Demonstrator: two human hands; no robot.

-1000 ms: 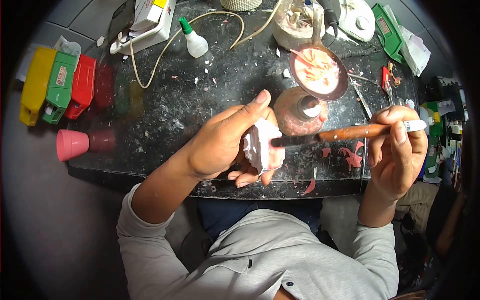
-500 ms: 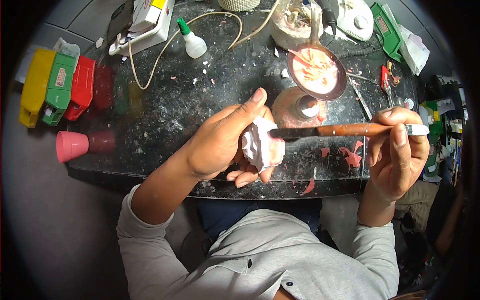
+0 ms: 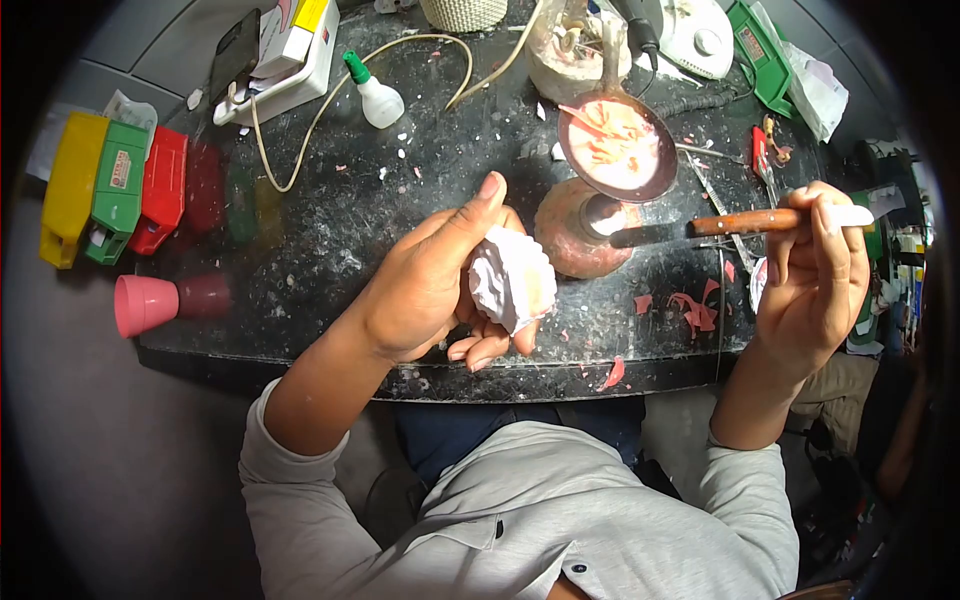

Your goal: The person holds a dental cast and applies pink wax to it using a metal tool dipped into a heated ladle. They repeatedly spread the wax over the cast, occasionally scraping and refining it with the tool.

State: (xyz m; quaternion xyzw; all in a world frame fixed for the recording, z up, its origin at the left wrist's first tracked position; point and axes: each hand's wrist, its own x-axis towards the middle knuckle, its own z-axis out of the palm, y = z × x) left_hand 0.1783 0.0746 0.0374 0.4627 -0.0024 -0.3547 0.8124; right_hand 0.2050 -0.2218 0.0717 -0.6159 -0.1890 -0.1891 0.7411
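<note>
A white cast (image 3: pixel 505 280) with a pinkish right side rests in my left hand (image 3: pixel 425 280), whose fingers curl under and behind it. My right hand (image 3: pixel 815 270) pinches the wooden handle of a wax knife (image 3: pixel 745 223). The knife's dark blade points left, its tip at the metal neck of a burner (image 3: pixel 585 235) with a pink-stained, rounded body. Above the burner is a round pan (image 3: pixel 620 150) holding pink wax pieces and pale melted material. Whether a flame burns is hard to see.
Pink wax scraps (image 3: pixel 697 312) lie near the front edge. A green-capped bottle (image 3: pixel 378 98) stands behind. Yellow, green and red bins (image 3: pixel 118 175) and a pink cup (image 3: pixel 145 303) are at left. Metal tools (image 3: pixel 718 190), a white device (image 3: pixel 700 40) and a white tray (image 3: pixel 322 85) are farther back.
My right hand has moved right and slightly up, taking the knife blade off the cast and over to the burner. My left hand with the cast has shifted slightly left.
</note>
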